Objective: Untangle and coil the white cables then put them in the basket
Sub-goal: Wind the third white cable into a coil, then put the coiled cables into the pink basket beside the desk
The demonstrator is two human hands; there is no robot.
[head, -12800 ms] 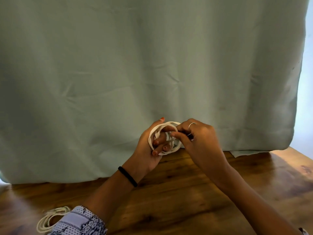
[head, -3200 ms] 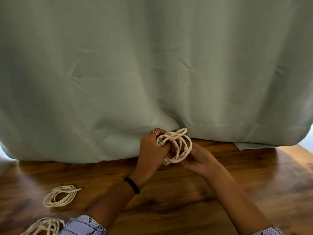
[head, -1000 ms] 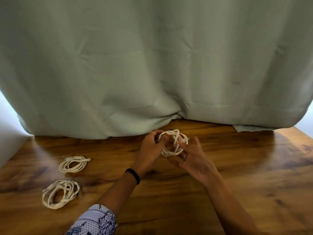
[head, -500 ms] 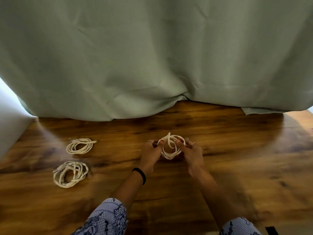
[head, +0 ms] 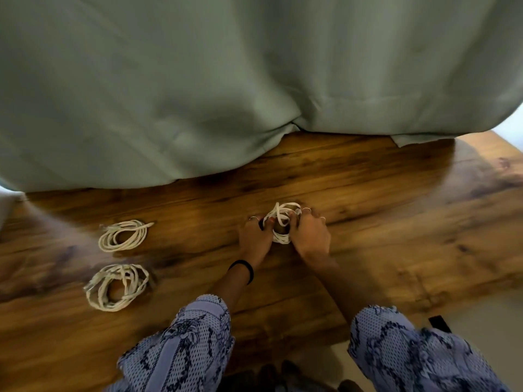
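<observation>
A small coil of white cable [head: 280, 225] sits low over the wooden table [head: 396, 222], gripped from both sides. My left hand [head: 254, 239] pinches its left edge and my right hand [head: 310, 236] holds its right edge, fingers curled around the loops. Two more white cable coils lie on the table at the left: one farther back [head: 123, 235], one nearer [head: 117, 287]. No basket is in view.
A grey-green curtain [head: 198, 94] hangs along the back of the table and drapes onto it. The table's near edge runs along the bottom right, with pale floor [head: 481, 315] beyond. My patterned sleeves fill the bottom of the view.
Both hands have lowered the coil from in front of the curtain down to the table surface. The view has tilted down, bringing the two coils at the left fully into sight.
</observation>
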